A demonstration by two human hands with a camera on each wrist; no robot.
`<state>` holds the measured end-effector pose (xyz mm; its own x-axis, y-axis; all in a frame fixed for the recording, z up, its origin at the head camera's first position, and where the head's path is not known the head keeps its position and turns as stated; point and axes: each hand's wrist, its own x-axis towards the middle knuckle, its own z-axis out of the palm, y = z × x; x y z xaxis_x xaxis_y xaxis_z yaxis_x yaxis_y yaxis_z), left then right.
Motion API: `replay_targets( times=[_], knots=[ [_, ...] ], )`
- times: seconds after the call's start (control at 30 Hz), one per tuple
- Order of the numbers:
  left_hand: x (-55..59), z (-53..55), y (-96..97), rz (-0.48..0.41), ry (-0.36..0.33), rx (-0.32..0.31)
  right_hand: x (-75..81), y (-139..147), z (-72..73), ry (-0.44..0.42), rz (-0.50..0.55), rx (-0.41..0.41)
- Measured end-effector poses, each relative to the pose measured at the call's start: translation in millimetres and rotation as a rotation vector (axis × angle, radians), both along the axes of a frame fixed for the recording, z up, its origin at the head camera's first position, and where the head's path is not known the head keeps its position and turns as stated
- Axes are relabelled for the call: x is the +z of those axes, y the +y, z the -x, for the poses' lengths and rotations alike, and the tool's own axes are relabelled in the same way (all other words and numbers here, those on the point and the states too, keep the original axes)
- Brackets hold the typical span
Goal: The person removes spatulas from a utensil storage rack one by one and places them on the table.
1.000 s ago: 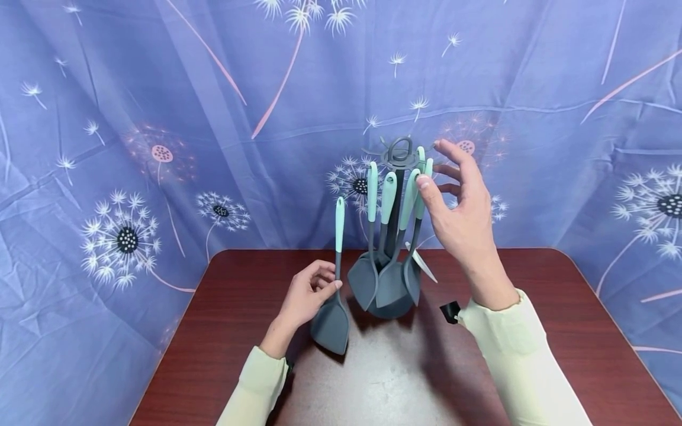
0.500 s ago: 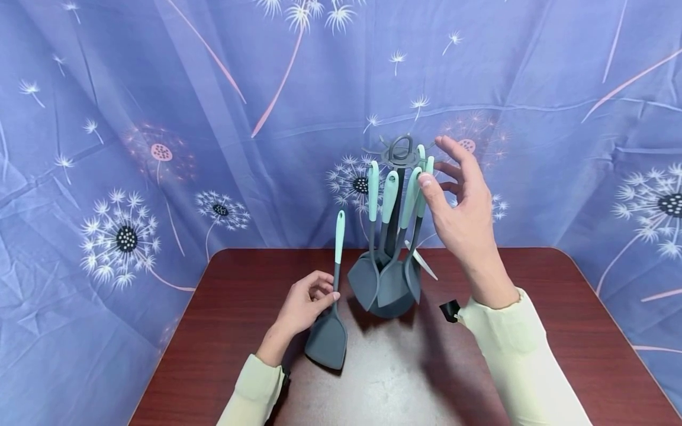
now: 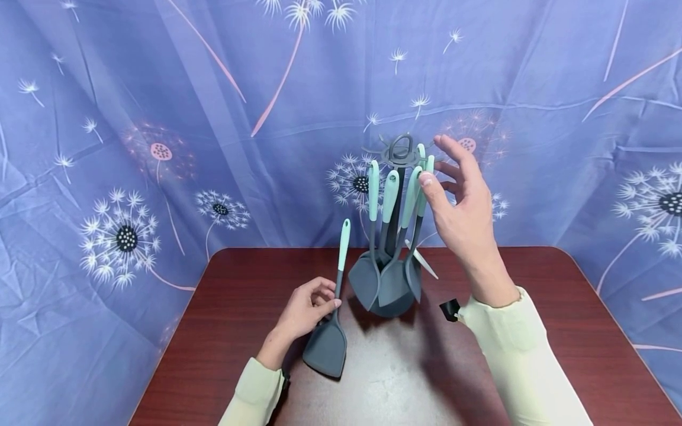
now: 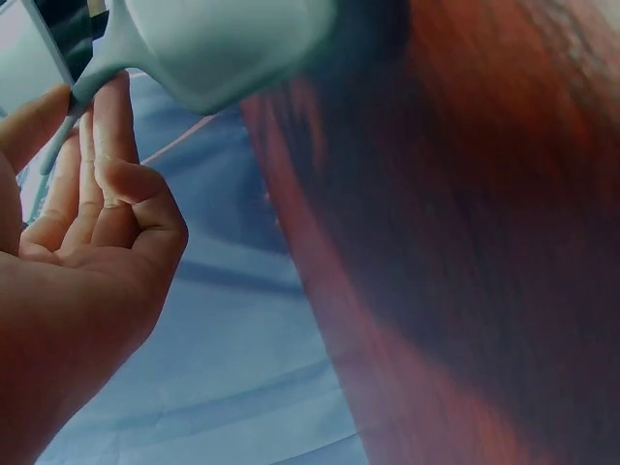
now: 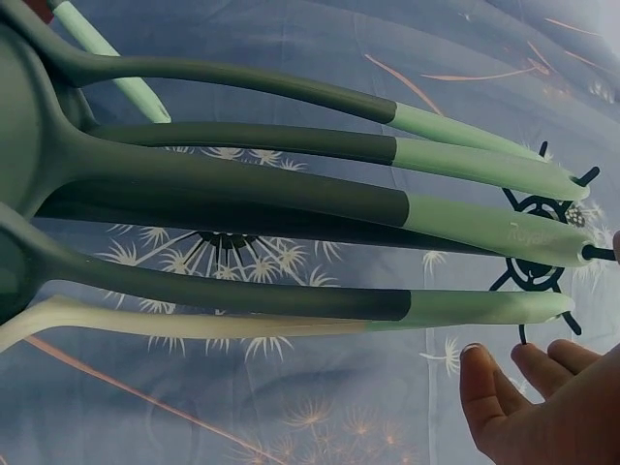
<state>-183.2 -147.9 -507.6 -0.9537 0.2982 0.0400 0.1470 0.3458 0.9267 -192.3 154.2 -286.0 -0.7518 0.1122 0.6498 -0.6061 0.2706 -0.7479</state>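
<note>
My left hand (image 3: 301,310) pinches the dark grey neck of a spatula (image 3: 326,349) between thumb and fingers. Its mint handle points up and its broad blade hangs low, close over the table. In the left wrist view the blade (image 4: 232,48) spans the top. A dark grey utensil rack (image 3: 399,157) with a ring on top and hooks all round stands right of the spatula. Several mint-handled utensils (image 3: 391,284) hang on it. My right hand (image 3: 463,207) is at the rack's right side, fingers loosely bent, its thumb at a handle top and its index fingertip by a hook.
A pale utensil (image 5: 194,325) hangs at the rack's right side, partly behind the others. The reddish-brown table (image 3: 213,331) has rounded back corners. A blue dandelion-print cloth (image 3: 288,142) hangs behind the table and at its sides.
My left hand has come down and towards me with the spatula, whose handle top now sits lower and leans slightly right. My right hand stays nearly still at the rack.
</note>
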Motion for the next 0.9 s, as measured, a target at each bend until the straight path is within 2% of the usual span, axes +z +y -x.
replay_targets(
  times=[0.2,0.67,0.9],
  knots=[
    [-4.7,-1.4,-0.7,0.01,-0.007,0.016,-0.2,0,-0.2,0.0,0.007,0.008],
    [-14.0,-9.5,-0.4,0.094,-0.125,0.006,-0.4,1,0.4,0.01,0.006,0.009],
    [-15.5,-10.6,0.4,0.105,-0.118,0.018,-0.1,1,0.5,0.007,0.002,0.005]
  ],
)
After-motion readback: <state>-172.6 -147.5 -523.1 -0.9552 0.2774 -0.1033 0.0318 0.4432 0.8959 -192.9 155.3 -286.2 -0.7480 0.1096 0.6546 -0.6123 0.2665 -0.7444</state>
